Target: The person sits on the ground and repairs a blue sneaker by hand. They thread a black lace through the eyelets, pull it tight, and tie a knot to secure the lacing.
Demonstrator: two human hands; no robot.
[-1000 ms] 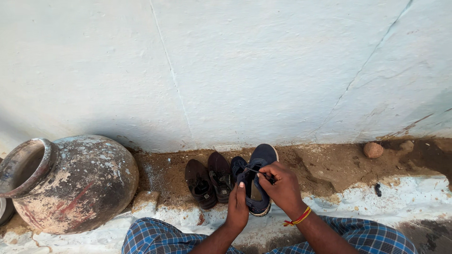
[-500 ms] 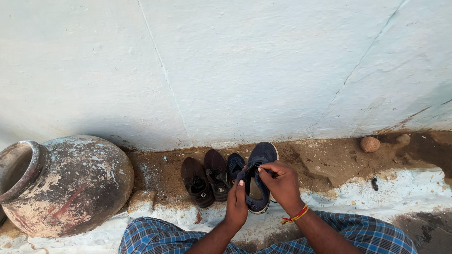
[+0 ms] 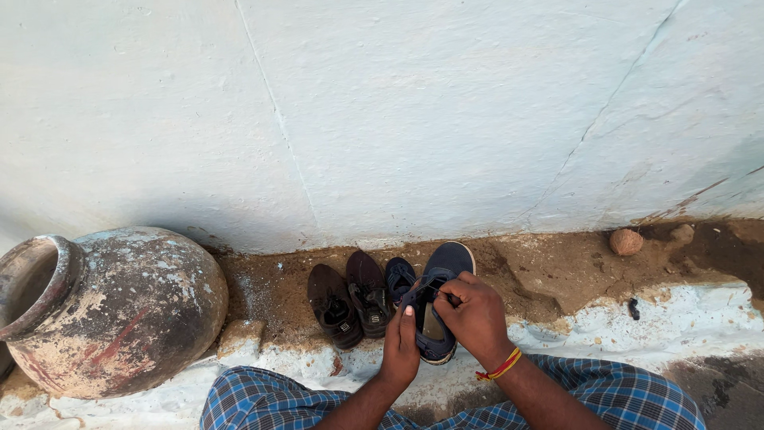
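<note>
Fingers point(image 3: 447, 297) of the right hand point(image 3: 476, 318) are pinched narrow on a lace at the tongue of a dark blue shoe point(image 3: 440, 299), while the left hand point(image 3: 400, 350) is closed around the shoe's near left side, thumb up, steadying it. That shoe stands on the sandy strip along the foot of the pale wall point(image 3: 382, 111), toe toward the wall, with its partner point(image 3: 399, 279) just beside it on the left, mostly hidden. By my reading the step in hand is work on the lacing, whether loosening or tightening I cannot tell. Any next pull calls for a firm hold from the left hand so the shoe does not slide in the sand.

Further left, a pair of brown shoes point(image 3: 350, 302) sits touching the blue pair. At far left a big worn clay pot point(image 3: 111, 310) lies tilted, mouth to the left; its inside is dark and I cannot tell what it holds. A small round stone point(image 3: 626, 241) lies well apart on the right.
</note>
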